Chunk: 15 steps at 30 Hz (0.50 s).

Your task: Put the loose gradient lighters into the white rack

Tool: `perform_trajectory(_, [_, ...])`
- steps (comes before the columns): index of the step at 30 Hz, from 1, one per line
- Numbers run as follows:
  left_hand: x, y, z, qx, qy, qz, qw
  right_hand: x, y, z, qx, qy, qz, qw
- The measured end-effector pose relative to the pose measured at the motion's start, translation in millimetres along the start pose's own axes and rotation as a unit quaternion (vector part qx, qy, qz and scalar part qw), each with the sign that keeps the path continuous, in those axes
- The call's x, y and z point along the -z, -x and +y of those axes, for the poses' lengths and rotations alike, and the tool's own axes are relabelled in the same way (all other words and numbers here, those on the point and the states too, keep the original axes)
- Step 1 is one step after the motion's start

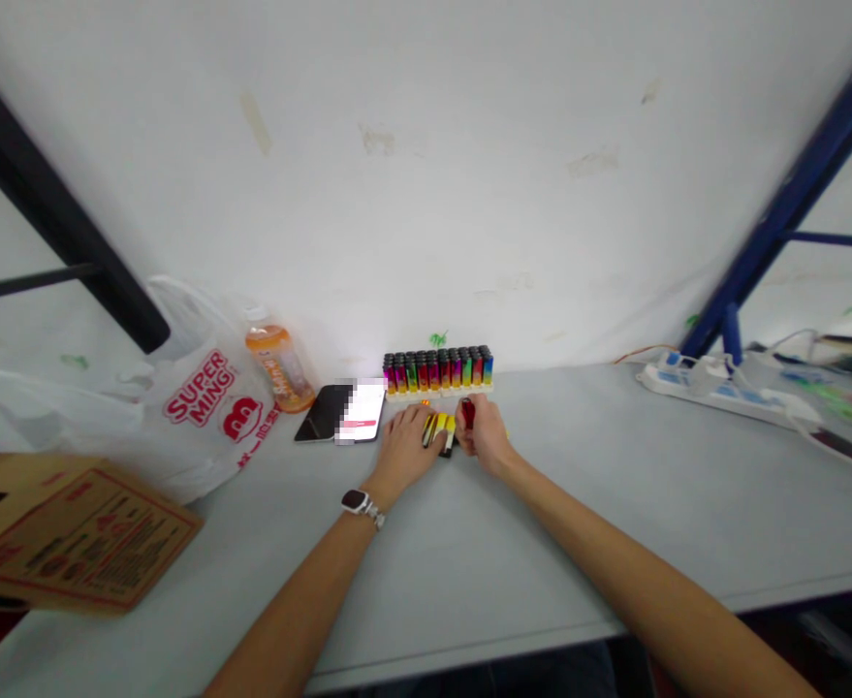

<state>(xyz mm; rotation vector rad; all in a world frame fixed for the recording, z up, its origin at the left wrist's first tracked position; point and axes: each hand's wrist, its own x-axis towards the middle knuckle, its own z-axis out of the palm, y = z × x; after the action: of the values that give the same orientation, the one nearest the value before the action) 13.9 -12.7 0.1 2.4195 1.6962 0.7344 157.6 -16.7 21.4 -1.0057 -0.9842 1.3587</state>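
Observation:
Several yellow lighters (441, 424) lie on the grey table between my hands. My left hand (405, 446) has its fingers and thumb around the left side of this group. On the right, my right hand (485, 434) is closed on a red lighter (468, 414), beside the yellow ones. Just behind the hands, rows of colourful lighters with black tops (438, 370) stand upright in a pale holder (440, 394) near the wall.
A tablet (328, 412) lies left of the hands, with an orange drink bottle (280, 361) behind it. Farther left are a white plastic bag (200, 407) and a cardboard box (80, 533). A white power strip (716, 393) lies at the right.

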Motion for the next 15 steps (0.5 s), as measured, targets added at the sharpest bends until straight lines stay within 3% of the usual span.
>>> perform_trajectory(9, [1.8, 0.6, 1.5, 0.006, 0.003, -0.005, 1.0, -0.1, -1.1, 1.8, -0.016, -0.013, -0.005, 1.0])
perform_trajectory(15, [3.9, 0.3, 2.9, 0.006, 0.001, -0.013, 1.0, 1.2, -3.4, -1.5, -0.009, -0.036, -0.096, 0.995])
